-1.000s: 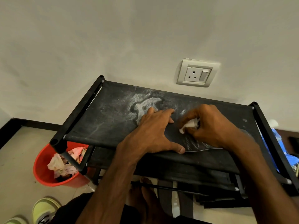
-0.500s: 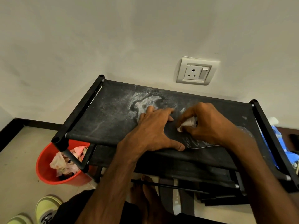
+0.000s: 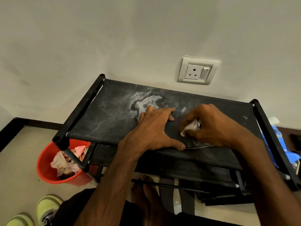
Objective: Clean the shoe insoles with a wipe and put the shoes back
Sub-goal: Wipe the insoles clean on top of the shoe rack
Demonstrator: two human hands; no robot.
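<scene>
Pinning a dark insole [image 3: 193,144] flat on the top shelf [image 3: 104,121] of a black fabric shoe rack, close to the shelf's front edge and a little right of its middle. Doing so with the left hand [image 3: 154,128]: palm down, fingers straight and spread, thumb stretched out to the insole's thin pale near rim. Pinching a crumpled white wipe [image 3: 189,128] in the right hand [image 3: 211,126], fingers curled round it, the wad pressed onto the insole just beside the left hand. Hard to make out the insole's full outline against the equally dark fabric; only the light rim and some faint print under the right hand to go by.

Toward the shelf's back edge, beyond the left hand, white dusty smears and a pale ring-shaped stain [image 3: 146,101]. On the wall above the back edge, a white socket plate [image 3: 197,70] with one switch. Under the rack's front-left corner, on the floor, a red bucket [image 3: 44,168] with crumpled pinkish rags [image 3: 65,162] in it. At the bottom left of the floor, a pair of yellow-green shoes [image 3: 45,206], well apart from the rack. Past the shelf's right edge, a blue thing [image 3: 291,154], too cut off to name. Below the front edge, a bare foot [image 3: 146,193] on the floor beside dark straps.
</scene>
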